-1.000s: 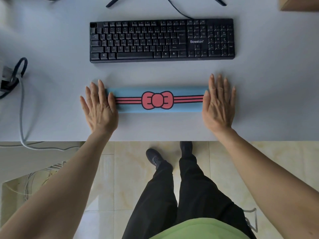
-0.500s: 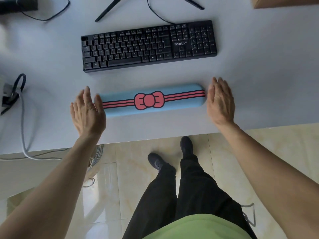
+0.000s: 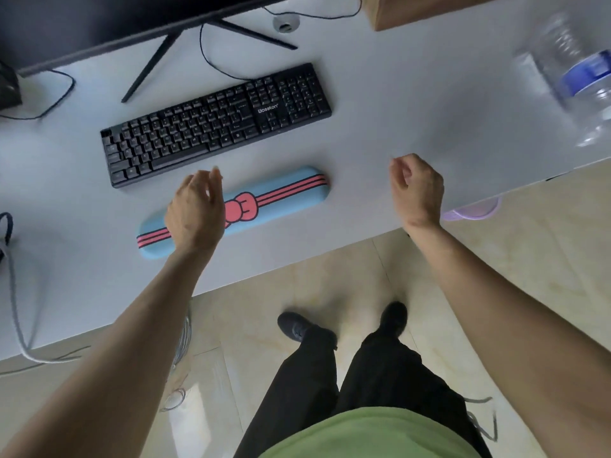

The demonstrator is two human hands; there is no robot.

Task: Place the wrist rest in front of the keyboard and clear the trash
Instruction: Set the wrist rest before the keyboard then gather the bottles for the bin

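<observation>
A light blue wrist rest (image 3: 284,201) with red stripes and a red bow lies on the white desk (image 3: 396,127), just in front of the black keyboard (image 3: 215,123). My left hand (image 3: 195,211) hovers over the rest's left half, fingers apart, holding nothing. To the right of the rest, my right hand (image 3: 416,190) is lifted above the desk with its fingers loosely curled and nothing in them. A clear plastic water bottle (image 3: 575,77) with a blue label lies at the desk's far right, blurred.
A monitor (image 3: 82,21) on a black stand is behind the keyboard. A wooden box (image 3: 413,11) sits at the back right. Cables (image 3: 16,309) hang off the left edge. A purple rim (image 3: 472,211) shows below the desk's right edge. My legs stand on the tiled floor.
Both hands have lifted off the ends of the wrist rest. The left hand moved over the rest, the right hand curled and drifted right. The view swung right, revealing the bottle.
</observation>
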